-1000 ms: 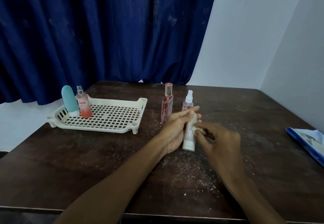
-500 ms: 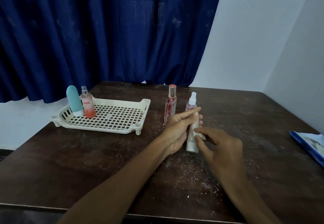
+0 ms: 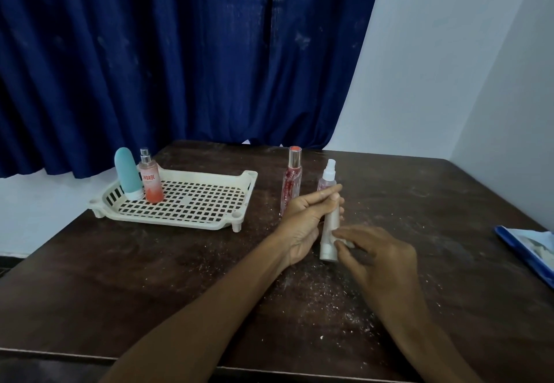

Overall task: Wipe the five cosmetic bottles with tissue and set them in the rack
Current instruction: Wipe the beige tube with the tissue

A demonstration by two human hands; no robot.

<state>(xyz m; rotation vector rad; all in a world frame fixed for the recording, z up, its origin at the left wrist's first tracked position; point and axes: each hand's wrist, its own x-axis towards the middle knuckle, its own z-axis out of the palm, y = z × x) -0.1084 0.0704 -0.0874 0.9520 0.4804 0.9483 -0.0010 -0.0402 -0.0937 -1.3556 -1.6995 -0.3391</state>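
Standing between both hands, white bottle [image 3: 329, 232] held upright.

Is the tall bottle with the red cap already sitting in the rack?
No, the red-capped bottle stands on the table right of the rack, which holds only the teal bottle and the orange spray bottle.

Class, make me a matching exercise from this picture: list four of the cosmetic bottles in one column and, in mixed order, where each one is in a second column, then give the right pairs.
Column one
1. teal bottle
2. orange spray bottle
3. tall red bottle
4. white tube bottle

Column two
A. held in the left hand, with the right hand at its lower end
B. standing on the table, right of the rack
C. in the far left corner of the rack
D. in the rack, just right of the teal one

Pairs: 1-C, 2-D, 3-B, 4-A
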